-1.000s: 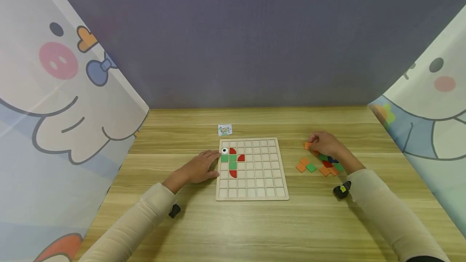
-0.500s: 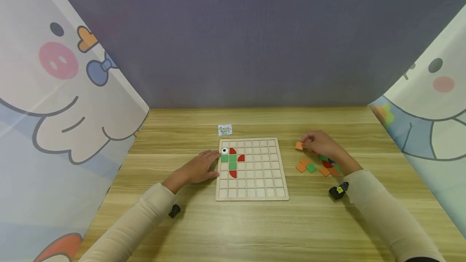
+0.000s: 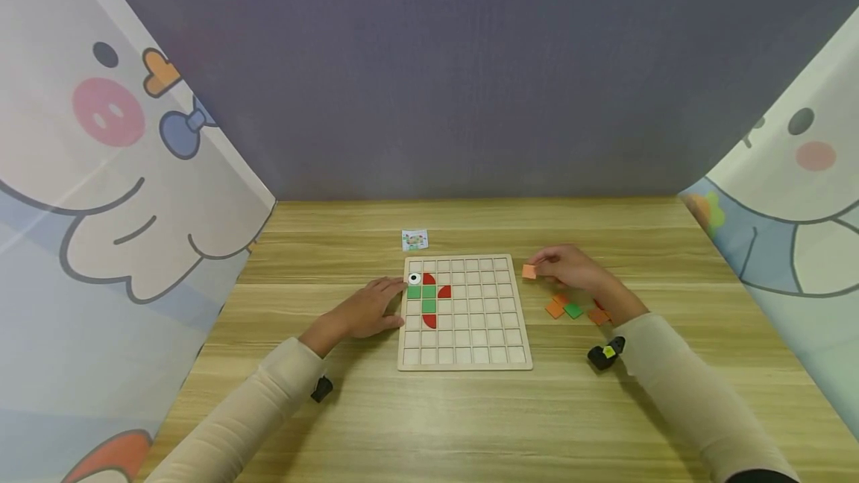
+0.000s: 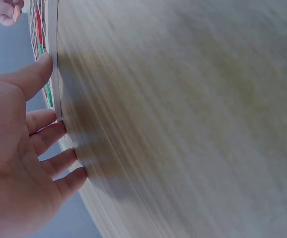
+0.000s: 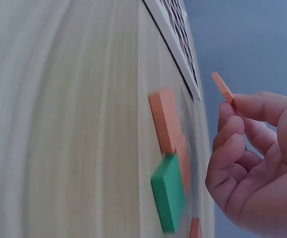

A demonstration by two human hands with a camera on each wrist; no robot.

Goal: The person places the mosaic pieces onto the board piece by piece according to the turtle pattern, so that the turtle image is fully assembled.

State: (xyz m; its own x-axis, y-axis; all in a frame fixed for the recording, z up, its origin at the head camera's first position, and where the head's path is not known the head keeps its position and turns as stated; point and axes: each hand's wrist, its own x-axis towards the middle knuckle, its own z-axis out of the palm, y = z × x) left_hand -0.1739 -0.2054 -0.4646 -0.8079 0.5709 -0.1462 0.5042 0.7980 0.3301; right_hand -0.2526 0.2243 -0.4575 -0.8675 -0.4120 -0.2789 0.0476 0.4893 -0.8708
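Observation:
A wooden grid board [image 3: 479, 321] lies on the table. In its left columns sit a round eye tile [image 3: 414, 278], green square tiles [image 3: 429, 305] and red quarter-round tiles [image 3: 429, 320]. My left hand [image 3: 365, 309] rests against the board's left edge, thumb and fingers apart, as the left wrist view also shows. Between thumb and fingertips, my right hand [image 3: 573, 268] pinches an orange square tile [image 3: 529, 271] by one edge, raised just off the board's upper right side. In the right wrist view the orange tile [image 5: 223, 88] points away from the fingertips.
Right of the board lie loose orange tiles [image 3: 555, 308] and a green tile [image 3: 573, 310]. More tiles [image 3: 599, 315] are partly hidden under the right wrist. A small picture card [image 3: 414, 239] lies behind the board. A grey wall [image 3: 470, 95] stands at the table's back.
My right hand has moved left from the tile pile toward the board, carrying the orange tile. The left hand and the tiles on the board have stayed put.

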